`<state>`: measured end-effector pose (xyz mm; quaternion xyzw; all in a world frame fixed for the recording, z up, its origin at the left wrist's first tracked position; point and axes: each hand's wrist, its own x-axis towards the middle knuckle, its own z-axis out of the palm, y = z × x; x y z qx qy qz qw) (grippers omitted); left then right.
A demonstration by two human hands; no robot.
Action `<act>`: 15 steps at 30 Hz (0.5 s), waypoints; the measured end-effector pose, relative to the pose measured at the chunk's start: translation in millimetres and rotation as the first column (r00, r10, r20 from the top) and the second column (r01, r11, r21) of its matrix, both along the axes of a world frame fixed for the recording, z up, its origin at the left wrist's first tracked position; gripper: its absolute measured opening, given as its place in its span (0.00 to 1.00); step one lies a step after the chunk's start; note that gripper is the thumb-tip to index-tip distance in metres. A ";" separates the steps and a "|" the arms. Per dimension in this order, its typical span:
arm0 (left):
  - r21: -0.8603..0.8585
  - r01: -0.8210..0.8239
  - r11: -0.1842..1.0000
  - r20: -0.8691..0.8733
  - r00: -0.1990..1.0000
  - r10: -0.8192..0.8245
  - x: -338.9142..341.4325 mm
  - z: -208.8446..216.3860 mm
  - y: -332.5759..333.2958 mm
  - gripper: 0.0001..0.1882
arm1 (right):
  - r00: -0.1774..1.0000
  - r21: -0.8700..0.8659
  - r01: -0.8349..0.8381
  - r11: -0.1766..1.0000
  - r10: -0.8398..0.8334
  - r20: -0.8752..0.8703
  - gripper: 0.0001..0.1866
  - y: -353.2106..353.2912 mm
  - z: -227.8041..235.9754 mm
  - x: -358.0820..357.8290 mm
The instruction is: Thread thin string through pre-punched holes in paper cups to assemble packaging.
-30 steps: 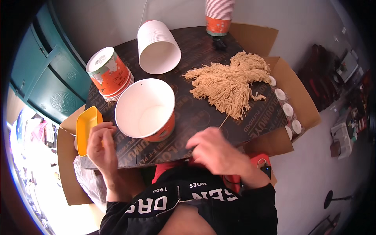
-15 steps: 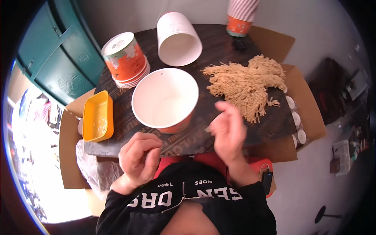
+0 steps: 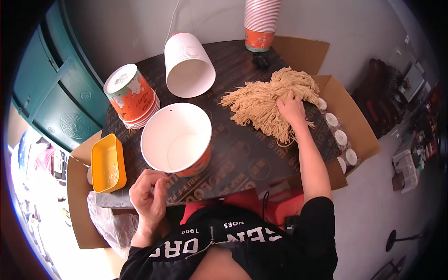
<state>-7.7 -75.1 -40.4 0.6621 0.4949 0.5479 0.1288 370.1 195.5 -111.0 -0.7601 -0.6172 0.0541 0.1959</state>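
Note:
My right hand [image 3: 292, 109] reaches across the table with its fingers closed into a loose bundle of tan cords [image 3: 261, 105]. A few cord ends trail from the near side of the bundle. My left hand [image 3: 148, 193] is at the table's near edge, thumb and fingers pinched together; anything between them is too small to make out. Just beyond it an orange paper bucket [image 3: 177, 140] stands upright, its white inside facing up. That bucket holds nothing I can see.
Upturned orange buckets [image 3: 133, 95] sit at the left, and a nested white stack [image 3: 189, 67] lies on its side. A yellow tray [image 3: 108, 163] is on the left edge. A tall bucket stack [image 3: 260, 25] stands behind. Cardboard boxes [image 3: 361, 140] flank the table, the right one holding white-topped rolls.
My right hand has moved from near the table's front out to the right and into the cords. The left stays pinched by the bucket. The whole view has shifted.

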 end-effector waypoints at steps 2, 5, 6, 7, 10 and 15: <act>-0.011 -0.009 1.000 0.013 1.000 0.009 0.6 0.0 3.0 0.04 | 1.000 -0.001 0.026 1.000 -0.026 -0.001 0.42 17.6 1.5 1.8; -0.008 -0.007 1.000 -0.016 1.000 0.007 4.9 2.9 0.6 0.04 | 0.997 0.020 0.069 0.997 -0.069 -0.023 0.42 39.3 1.3 5.1; -0.002 -0.001 1.000 -0.014 1.000 0.001 7.1 5.1 1.5 0.04 | 0.996 0.014 0.083 0.996 -0.082 -0.033 0.42 46.3 1.9 9.0; 0.032 0.010 0.999 -0.037 0.999 -0.009 9.9 6.6 0.9 0.04 | 0.996 0.012 0.075 0.997 -0.075 -0.037 0.42 49.6 2.9 7.0; 0.066 0.027 0.997 -0.067 0.998 -0.022 14.7 11.0 -2.0 0.04 | 0.994 -0.016 0.107 0.994 -0.108 -0.034 0.43 47.8 5.6 3.3; 0.068 0.038 0.997 -0.042 0.998 -0.035 11.6 9.7 -10.4 0.04 | 0.961 0.422 -0.239 0.875 0.152 0.231 0.35 -33.6 19.0 -35.1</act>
